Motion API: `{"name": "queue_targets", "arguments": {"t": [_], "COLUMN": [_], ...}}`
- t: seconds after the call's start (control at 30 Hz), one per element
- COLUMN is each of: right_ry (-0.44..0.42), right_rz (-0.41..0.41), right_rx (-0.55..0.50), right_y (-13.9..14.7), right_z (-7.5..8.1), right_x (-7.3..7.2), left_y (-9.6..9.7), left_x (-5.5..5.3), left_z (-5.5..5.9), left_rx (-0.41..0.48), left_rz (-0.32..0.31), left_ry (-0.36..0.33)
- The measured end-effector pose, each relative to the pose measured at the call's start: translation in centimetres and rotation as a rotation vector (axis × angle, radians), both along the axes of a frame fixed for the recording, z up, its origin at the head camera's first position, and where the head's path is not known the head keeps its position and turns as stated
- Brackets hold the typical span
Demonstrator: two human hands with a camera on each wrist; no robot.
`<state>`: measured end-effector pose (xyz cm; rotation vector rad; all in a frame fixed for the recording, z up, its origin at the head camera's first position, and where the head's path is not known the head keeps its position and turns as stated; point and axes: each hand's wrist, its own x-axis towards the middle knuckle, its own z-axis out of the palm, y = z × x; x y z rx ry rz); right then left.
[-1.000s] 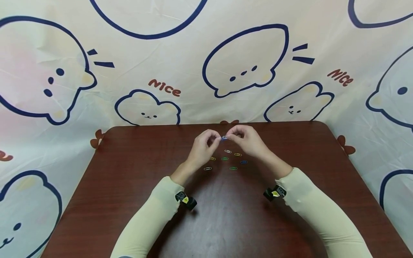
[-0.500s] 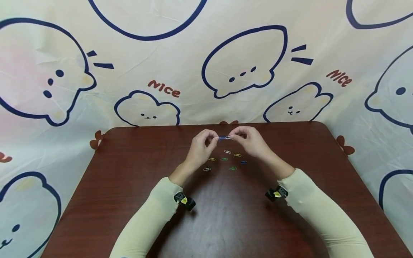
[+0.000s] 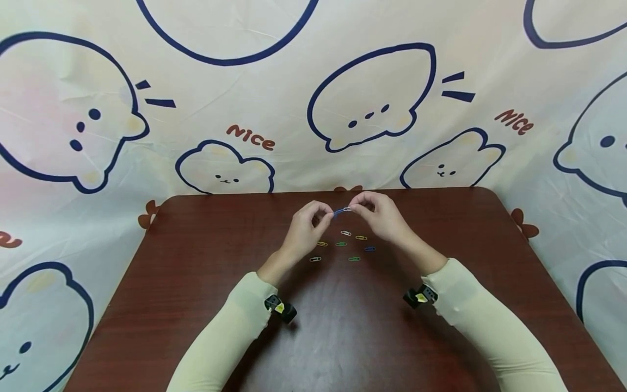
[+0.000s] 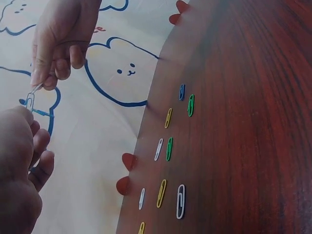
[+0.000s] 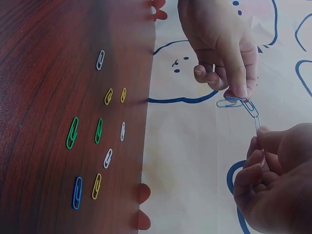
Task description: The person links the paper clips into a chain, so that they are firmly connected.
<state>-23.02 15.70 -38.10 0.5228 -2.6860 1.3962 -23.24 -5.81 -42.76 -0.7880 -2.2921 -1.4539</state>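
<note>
Above the far part of the table, my left hand (image 3: 305, 227) and right hand (image 3: 379, 218) face each other with a short string of paper clips between them. The left thumb and fingers pinch a blue paper clip (image 5: 250, 108). Linked to it is a white paper clip (image 5: 257, 124), whose other end my right hand pinches. Another bluish clip (image 5: 225, 103) sticks out beside the left fingertips in the right wrist view; its link is partly hidden by them.
On the brown table (image 3: 313, 348) below lie several loose paper clips, among them a blue clip (image 5: 77, 193), a green clip (image 5: 72, 133), a yellow clip (image 5: 97, 186) and a white clip (image 5: 100, 60). A patterned cloth (image 3: 294, 98) hangs behind the table's far edge.
The hands have drawn slightly apart, showing more of the blue and white clips stretched between them. The left fingertips have dipped a little, so the string slants. The loose clips stay put.
</note>
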Motion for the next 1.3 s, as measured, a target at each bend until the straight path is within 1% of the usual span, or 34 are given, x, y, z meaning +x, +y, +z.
{"name": "queue_targets", "arguments": {"t": [0.3,0.4,0.57,0.83,1.03,1.3], "right_ry": [0.032,0.035,0.038,0.055,0.066,0.062], "right_rz": [0.000,0.001,-0.001,0.009,0.025,0.039], "right_rx": [-0.007,-0.004,-0.007,-0.019,-0.028,-0.047], "right_y": [0.1,0.1,0.2,0.1,-0.4,-0.9], "right_z": [-0.2,-0.3,-0.4,-0.5,-0.6,-0.6], "right_x": [0.1,0.2,0.4,0.5,0.8,0.8], "left_y": [0.1,0.1,0.3,0.7,0.9,0.8], "left_x": [0.2,0.2,0.2,0.2,0.4,0.4], "left_z": [-0.2,-0.2,-0.1,0.4,0.6,0.7], "left_rx": [-0.074,-0.073,-0.040,-0.006,-0.009,-0.026], "left_rz": [-0.024,-0.030,-0.034,-0.023,-0.017,-0.007], "left_ry": [-0.016,-0.023,-0.026,0.001,-0.020,-0.004]}}
